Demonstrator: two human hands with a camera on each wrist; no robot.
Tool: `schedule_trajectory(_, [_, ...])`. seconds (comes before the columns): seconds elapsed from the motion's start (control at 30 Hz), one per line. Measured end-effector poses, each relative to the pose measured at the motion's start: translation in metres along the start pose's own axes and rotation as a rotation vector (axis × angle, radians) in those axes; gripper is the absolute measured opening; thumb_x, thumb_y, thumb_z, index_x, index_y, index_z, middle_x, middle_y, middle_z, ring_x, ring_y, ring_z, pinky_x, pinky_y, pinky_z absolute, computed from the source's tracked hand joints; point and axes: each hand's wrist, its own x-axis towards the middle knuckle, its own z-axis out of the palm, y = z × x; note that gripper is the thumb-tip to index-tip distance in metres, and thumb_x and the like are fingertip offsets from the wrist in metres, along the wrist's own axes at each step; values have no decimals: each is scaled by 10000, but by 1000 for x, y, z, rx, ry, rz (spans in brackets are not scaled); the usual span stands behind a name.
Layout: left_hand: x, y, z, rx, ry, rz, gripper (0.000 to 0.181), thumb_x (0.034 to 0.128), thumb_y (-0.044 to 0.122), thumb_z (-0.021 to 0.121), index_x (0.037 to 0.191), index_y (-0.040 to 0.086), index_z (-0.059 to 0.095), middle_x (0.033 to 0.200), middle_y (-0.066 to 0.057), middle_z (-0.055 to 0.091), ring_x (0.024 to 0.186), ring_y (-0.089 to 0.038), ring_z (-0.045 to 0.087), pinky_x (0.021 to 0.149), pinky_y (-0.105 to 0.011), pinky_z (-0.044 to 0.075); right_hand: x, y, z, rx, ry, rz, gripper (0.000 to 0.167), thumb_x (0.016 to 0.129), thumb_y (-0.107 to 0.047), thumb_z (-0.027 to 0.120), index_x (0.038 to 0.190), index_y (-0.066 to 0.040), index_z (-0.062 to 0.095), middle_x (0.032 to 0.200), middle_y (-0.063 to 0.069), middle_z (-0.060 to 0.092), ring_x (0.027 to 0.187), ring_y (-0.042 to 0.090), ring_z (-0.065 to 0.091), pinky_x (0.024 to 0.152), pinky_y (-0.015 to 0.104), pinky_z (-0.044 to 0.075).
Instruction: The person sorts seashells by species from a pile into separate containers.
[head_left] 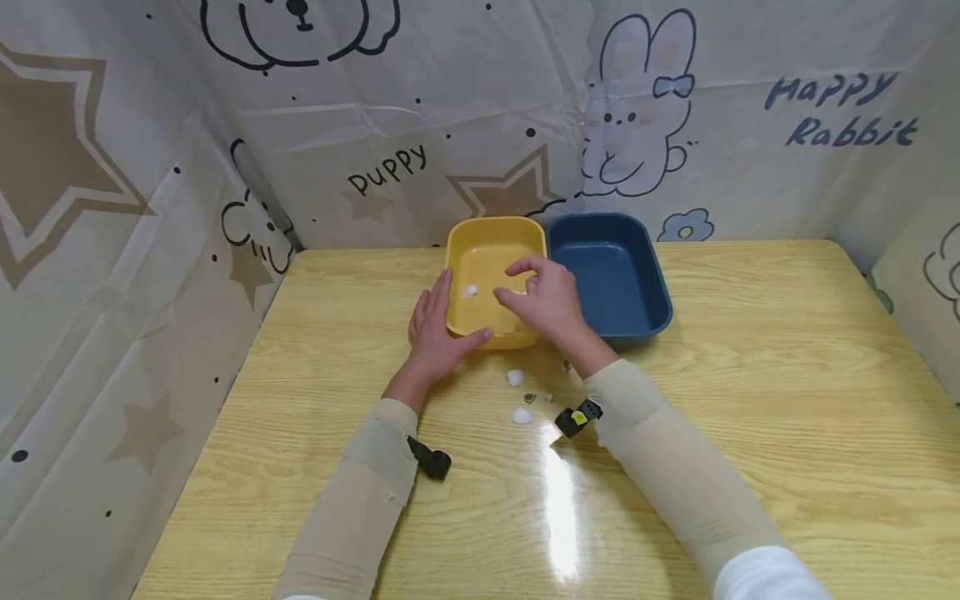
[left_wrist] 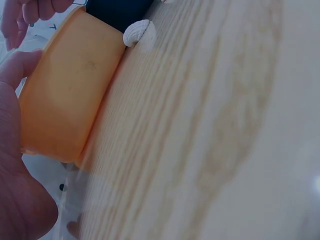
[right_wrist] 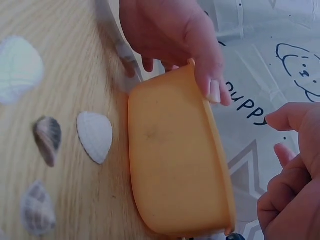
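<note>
The left hand (head_left: 435, 337) grips the yellow container (head_left: 460, 325) at its left side, fingers along the outer wall and thumb on the front rim. Over that container's right part hangs the right hand (head_left: 551, 304), thumb and index finger apart with nothing visible between them; in the right wrist view its other fingers (right_wrist: 280, 197) are bent. A white shell (head_left: 470, 291) lies inside the yellow container. In front of it, white shells (head_left: 514, 377) (right_wrist: 95, 136) and smaller brownish shells (head_left: 529, 397) (right_wrist: 48, 140) lie on the table.
A dark blue container (head_left: 615, 287) touches the yellow one's right side. The wooden table (head_left: 750, 375) meets a printed cloth backdrop (head_left: 510, 108) behind the containers. Small black devices are strapped at both wrists (head_left: 430, 458).
</note>
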Motion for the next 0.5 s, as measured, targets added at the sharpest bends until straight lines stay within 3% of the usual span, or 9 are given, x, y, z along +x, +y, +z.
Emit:
schedule_trajectory(0.27, [-1,1,0,1,-3,3,1112,813,574,752,1599,400,-16,1658,119,38,1487,-276,-40,1132,-550,-13,-15,2,-6,37,18,-68,335,842,-283,795,1085,-82,683,544,65,408,426,225,378,396,273,259])
schedule_trajectory(0.5, [-1,2,-1,-1,4,16,1109,809,553,764,1604,391,7,1658,117,56,1487,-291,-19,1133,-546,-3,-29,2,-6,65,26,-81,266,817,-258,810,1009,-117,690,520,52,382,418,211,347,405,279,236])
